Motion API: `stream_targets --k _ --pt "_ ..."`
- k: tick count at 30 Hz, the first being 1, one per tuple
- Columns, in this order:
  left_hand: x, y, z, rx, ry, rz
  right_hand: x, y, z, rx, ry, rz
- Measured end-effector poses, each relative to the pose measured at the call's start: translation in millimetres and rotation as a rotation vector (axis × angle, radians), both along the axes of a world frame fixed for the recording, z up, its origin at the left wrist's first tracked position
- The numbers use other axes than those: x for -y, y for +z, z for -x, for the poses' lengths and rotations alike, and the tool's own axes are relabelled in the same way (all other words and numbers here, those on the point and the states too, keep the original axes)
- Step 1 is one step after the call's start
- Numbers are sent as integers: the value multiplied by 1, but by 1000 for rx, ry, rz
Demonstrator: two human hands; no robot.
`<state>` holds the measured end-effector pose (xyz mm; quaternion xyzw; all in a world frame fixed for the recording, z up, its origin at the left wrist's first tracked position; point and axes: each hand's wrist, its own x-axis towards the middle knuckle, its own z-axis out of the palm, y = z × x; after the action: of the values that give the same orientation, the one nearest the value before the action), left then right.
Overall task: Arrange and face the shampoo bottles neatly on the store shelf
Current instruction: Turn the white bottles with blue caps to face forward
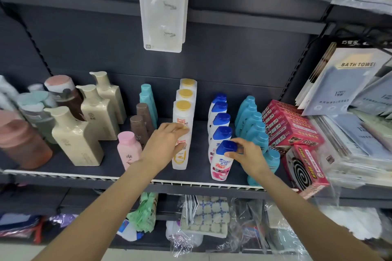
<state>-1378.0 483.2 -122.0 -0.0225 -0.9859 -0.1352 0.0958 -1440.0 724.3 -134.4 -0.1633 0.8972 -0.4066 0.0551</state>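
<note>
Shelf (63, 172), dark, with a white toothed front rail, carrying toiletries in rows running front to back.

Far left: blurred brown and grey capped bottles (23, 140) standing at the shelf's end. Next: three cream pump bottles (77, 137) sitting in a diagonal file. Then a pink bottle (128, 148) standing at the front, with two brown bottles (139, 127) behind it and two teal bottles (148, 99) behind those.

Centre: three yellow-capped white bottles (183, 116) lining up in one row. The left hand (167, 144) is lying against the front one's label, fingers curling round its body and gripping it.

Right of centre: a row of blue-capped white shampoo bottles (220, 119). The front blue-capped bottle (222, 161) is standing near the rail, tilting slightly left, pink label facing out. The right hand (248, 154) is pinching its cap between thumb and fingers.

Further right: a row of light-blue bottles (251, 121), the nearest ones partly hiding behind the right wrist. Beside them, red mosquito-coil boxes (292, 127) stacking up, one lying at the shelf edge. Far right: packaged bath towels (343, 82) leaning upright.
</note>
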Motion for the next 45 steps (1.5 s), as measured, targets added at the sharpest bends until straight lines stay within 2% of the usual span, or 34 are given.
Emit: stream_targets --k 7,14,18,21,25,29,36,45 --pt "2 0 0 -1 -13 13 2 -1 1 1 -11 -30" --pt "4 0 2 -8 -10 11 0 5 8 89 1 -54" --pt "7 6 6 -67 4 -77 4 23 17 -119 -95 -38" --pt "8 7 7 -54 10 -134 12 34 32 -194 -36 -135" --pt "8 4 9 -2 -8 -173 22 36 51 -102 86 -355" --pt "8 5 11 6 10 -211 31 33 59 -8 127 -385" --pt "9 9 12 28 10 -167 29 37 59 -11 86 -266" --pt "6 18 14 62 8 -58 13 97 45 -244 -101 94"
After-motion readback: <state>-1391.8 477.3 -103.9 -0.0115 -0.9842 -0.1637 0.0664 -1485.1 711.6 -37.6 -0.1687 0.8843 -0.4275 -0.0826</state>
